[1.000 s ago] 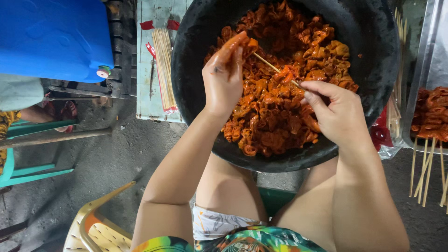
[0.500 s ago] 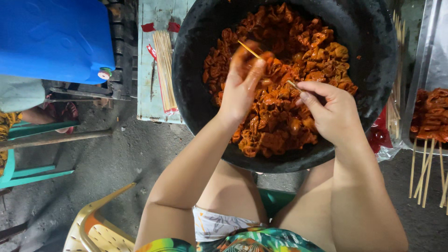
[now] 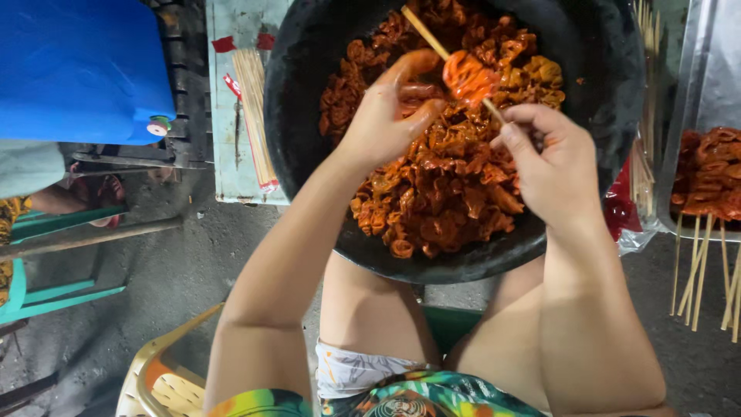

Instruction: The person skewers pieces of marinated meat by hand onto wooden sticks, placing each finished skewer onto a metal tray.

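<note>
shirt (image 3: 401, 398): at the very bottom edge, bright green, blue and orange.
knees: bare, just under the bowl, one on each side.
seat (image 3: 455, 324): green, showing between the legs.
yellow chair (image 3: 166, 371): plastic, at the bottom left on the grey ground.
bowl (image 3: 610, 116): big, black and round, in front of the knees. it is full of orange-red saucy meat (image 3: 440, 193).
left hand (image 3: 390, 116): over the meat in the bowl. the fingers are curled in, and the tips touch the meat piece on the stick. the thumb is smeared with orange sauce.
right hand (image 3: 552, 158): over the right side of the bowl. the thumb and fingers pinch the near end of the stick.
stick (image 3: 428, 38): thin wood, slanted, running from the right hand up toward the far rim of the bowl.
meat piece (image 3: 469, 77): bright orange, stuck on the stick, between the two hands, above the rest of the meat.
tray (image 3: 706, 177): on the right, well apart from the hands, holding done meat sticks with the bare ends hanging toward us.
spare sticks (image 3: 255, 116): a bundle lying on a pale box left of the bowl.
blue thing (image 3: 77, 69): big and flat, at the far left top.
green bench (image 3: 46, 255): at the left edge.
</note>
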